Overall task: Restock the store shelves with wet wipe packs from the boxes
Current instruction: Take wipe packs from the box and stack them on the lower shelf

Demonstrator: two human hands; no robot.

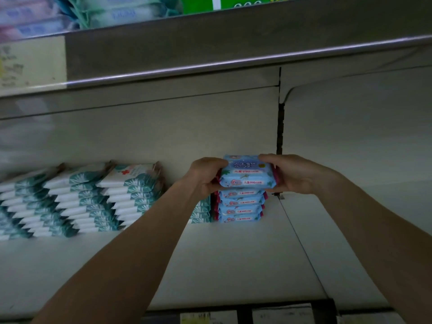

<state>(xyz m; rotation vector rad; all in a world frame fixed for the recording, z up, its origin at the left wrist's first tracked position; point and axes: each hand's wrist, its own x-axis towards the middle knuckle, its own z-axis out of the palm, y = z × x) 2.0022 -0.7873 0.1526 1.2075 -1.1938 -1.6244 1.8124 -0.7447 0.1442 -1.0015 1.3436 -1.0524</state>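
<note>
A pale shelf (pixel 233 265) ran across the dim store bay, with a seam (pixel 304 242) splitting it from the next board on the right. A plain back panel (pixel 163 127) rose behind it, broken by a dark slotted upright (pixel 280 127). An upper shelf (pixel 210 64) hung overhead, carrying blurred packets (pixel 105 12) and a green package (pixel 233 2). Price labels (pixel 280 315) lined the front rail below.

On the left, teal packs (pixel 93 195) lay in slanted rows against the panel. Just right of them stood a blue stack (pixel 240 206), near the upright.

The pack (pixel 247 173) sat level at the top of that stack; whether it rested on it or hung just above could not be told. Its long axis ran left to right, parallel to the shelf front, with its printed face up and its front edge toward the camera. The left hand (pixel 203 176) gripped its left end, and the right hand (pixel 292 174) gripped its right end, fingers curled round the pink side seams.
</note>
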